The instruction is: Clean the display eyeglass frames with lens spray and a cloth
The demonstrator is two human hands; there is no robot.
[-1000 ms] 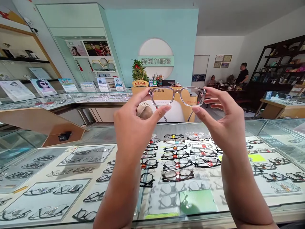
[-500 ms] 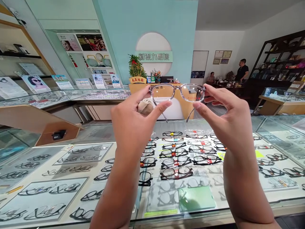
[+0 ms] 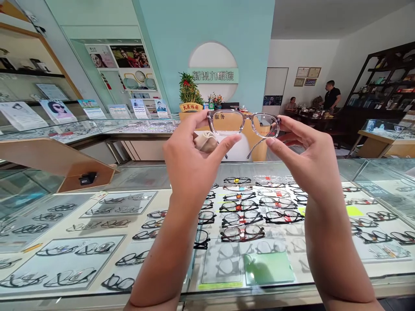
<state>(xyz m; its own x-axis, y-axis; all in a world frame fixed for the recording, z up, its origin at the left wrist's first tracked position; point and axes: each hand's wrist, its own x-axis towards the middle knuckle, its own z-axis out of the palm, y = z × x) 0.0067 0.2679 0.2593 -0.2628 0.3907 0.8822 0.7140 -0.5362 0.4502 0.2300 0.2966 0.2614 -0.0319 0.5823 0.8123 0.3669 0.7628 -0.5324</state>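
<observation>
A pair of eyeglasses [image 3: 248, 117] with a clear greyish frame is held up in front of me, above the glass counter. My left hand [image 3: 194, 160] grips its left end between thumb and fingers, and a crumpled beige cloth [image 3: 205, 141] is tucked in the same palm. At the other end, my right hand [image 3: 303, 153] pinches the frame by the hinge. The temples are unfolded and point down toward me. A small orange-red marking shows on the right lens.
Below my arms, a glass display counter [image 3: 191, 298] holds several rows of spectacles [image 3: 243, 233] and a green case-like sheet [image 3: 269, 268]. A wooden flap [image 3: 58, 162] stands at left. Further back are a reception desk [image 3: 259, 149], a standing person [image 3: 331, 96] and a seated person [image 3: 291, 103].
My left hand has shifted slightly right and the eyeglasses have turned a little, their right side now looking narrower. The camera view has moved slightly left. Both hands keep their hold.
</observation>
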